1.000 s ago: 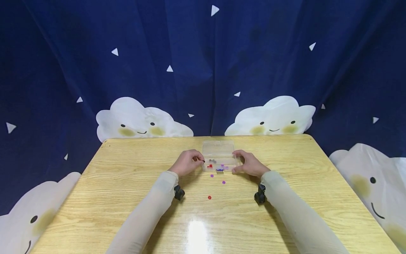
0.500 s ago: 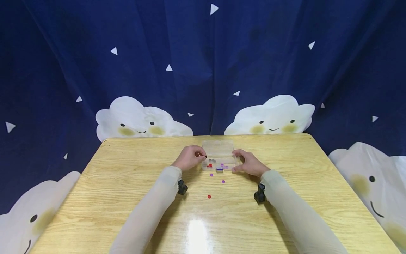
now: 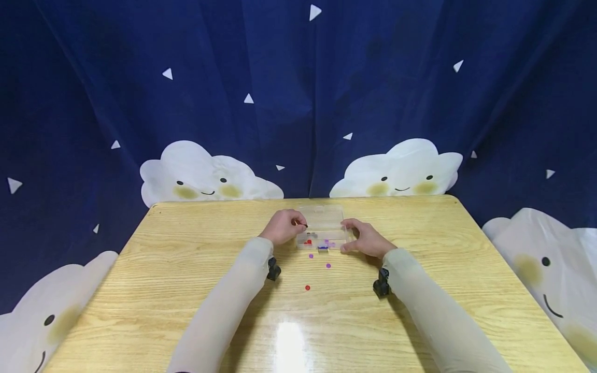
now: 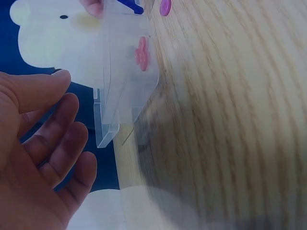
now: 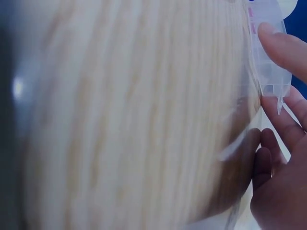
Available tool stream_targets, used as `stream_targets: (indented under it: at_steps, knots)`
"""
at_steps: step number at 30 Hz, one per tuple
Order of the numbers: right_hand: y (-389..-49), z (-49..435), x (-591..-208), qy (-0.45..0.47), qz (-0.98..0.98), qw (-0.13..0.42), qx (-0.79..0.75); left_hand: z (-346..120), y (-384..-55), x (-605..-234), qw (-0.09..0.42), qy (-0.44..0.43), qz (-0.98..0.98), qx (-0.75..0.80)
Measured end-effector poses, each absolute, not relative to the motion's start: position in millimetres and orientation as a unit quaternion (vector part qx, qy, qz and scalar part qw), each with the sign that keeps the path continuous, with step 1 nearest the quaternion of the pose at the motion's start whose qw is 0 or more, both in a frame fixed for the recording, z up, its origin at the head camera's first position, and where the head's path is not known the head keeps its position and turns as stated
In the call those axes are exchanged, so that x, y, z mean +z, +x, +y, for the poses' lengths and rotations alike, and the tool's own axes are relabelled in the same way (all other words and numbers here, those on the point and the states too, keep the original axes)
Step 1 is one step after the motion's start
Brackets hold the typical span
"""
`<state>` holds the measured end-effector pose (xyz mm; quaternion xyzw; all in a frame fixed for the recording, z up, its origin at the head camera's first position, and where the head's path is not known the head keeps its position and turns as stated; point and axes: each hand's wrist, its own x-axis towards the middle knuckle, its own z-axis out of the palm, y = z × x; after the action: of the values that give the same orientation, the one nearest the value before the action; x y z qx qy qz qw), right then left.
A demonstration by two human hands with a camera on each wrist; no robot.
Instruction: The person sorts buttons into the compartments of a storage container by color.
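My left hand [image 3: 282,227] pinches a small black button-like disc [image 3: 305,225] between thumb and forefinger, over the left end of a clear plastic box [image 3: 336,235]. In the left wrist view the fingertips nearly hide this disc. The box stands with its lid [image 3: 321,215] raised at the back. Red discs [image 3: 308,242] lie in its front left part, purple discs [image 3: 329,243] in its front right and dark ones [image 3: 311,234] behind. At the right end my right hand [image 3: 368,242] holds the box between thumb and fingers.
Two purple discs, a nearer one [image 3: 328,266] and a farther one [image 3: 311,256], lie on the wooden table [image 3: 186,290] before the box. Closer to me is a red disc [image 3: 308,287]. A blue latch-like part [image 3: 323,248] marks the box front. Behind the table hangs a blue curtain [image 3: 289,77].
My left hand has moved right and slightly away from me, carrying the black disc from beside the box to above its left part. The right hand keeps its place on the box.
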<state>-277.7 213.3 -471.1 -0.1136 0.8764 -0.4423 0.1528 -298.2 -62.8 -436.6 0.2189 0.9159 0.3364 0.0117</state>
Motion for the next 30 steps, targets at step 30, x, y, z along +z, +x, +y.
stream_targets:
  at_steps: [30]
  knots:
    - [-280,215,-474,-0.128,0.888,0.132,-0.421,-30,-305,-438,0.016,0.207,0.932,0.299]
